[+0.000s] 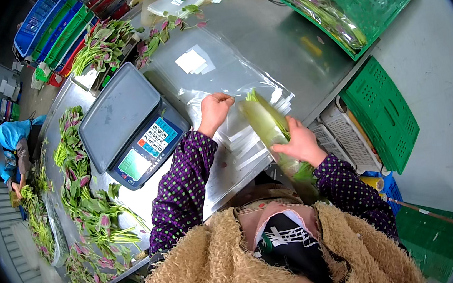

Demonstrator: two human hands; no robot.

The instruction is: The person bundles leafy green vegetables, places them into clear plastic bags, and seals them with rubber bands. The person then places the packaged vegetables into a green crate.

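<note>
My right hand (299, 143) grips a bunch of leafy greens in a clear plastic bag (265, 122), held slantwise over the front edge of the steel table. Pale stem ends point up and away from me, and the leaves hang towards my body. My left hand (215, 111) hovers left of the bag's stem end with thumb and forefinger pinched together. Whether something thin is between those fingertips, I cannot tell. Beneath both hands lies a stack of flat clear plastic bags (240, 77), with white paper slips (192, 61) on it.
A digital scale (132, 127) stands left of my arm. Loose red-and-green amaranth (86, 199) covers the table's left side. A green crate (378, 2) holding bagged greens (328, 19) sits at the back right. A co-worker in blue (12, 140) handles greens at far left.
</note>
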